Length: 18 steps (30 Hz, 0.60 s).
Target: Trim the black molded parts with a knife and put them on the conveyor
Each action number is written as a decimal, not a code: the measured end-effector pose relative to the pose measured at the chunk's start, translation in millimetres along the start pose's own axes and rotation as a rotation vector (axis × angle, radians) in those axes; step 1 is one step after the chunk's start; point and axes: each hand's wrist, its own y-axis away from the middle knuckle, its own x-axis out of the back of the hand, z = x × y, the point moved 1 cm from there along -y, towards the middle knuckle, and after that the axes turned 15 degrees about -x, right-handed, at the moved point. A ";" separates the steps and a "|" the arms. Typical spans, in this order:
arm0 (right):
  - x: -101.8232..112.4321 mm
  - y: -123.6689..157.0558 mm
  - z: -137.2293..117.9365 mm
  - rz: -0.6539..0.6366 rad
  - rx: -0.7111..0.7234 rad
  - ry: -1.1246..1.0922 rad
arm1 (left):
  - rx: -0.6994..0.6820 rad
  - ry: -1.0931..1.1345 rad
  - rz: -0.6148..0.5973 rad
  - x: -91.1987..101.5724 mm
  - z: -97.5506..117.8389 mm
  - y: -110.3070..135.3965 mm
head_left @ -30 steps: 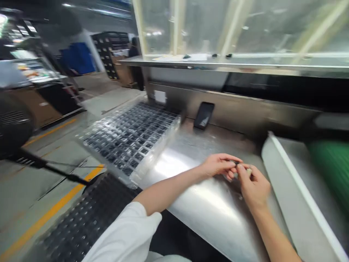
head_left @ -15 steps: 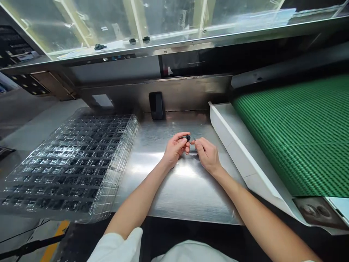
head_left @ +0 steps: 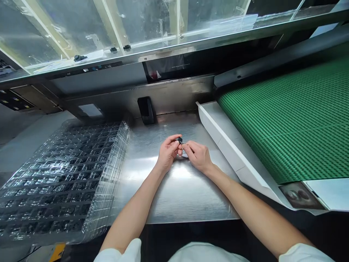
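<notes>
Over the middle of the metal worktop (head_left: 169, 203), my left hand (head_left: 167, 153) pinches a small black part (head_left: 179, 139) between thumb and fingers. It looks roundish, but its exact kind is too small to tell. My right hand (head_left: 199, 155) is closed in a pinch, its fingertips right at the black part. Something thin and dark may show at those fingertips; I cannot make out what it is. To the left of both hands lies a stack of clear plastic trays (head_left: 62, 174) with rows of pockets, dark parts showing in them.
A black phone-like device (head_left: 146, 110) leans against the metal back panel. On the right, a white raised guard (head_left: 229, 153) borders a green conveyor belt (head_left: 294, 112). Clear panels (head_left: 147, 25) rise above the back ledge, with a few small black pieces (head_left: 80, 58) behind them.
My right hand has come in against the black part; a small gap lay between them before. The camera view has turned somewhat to the right.
</notes>
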 end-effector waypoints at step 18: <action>1.2 0.3 -1.3 0.008 0.025 0.004 | -0.008 0.013 0.006 -2.2 1.4 2.1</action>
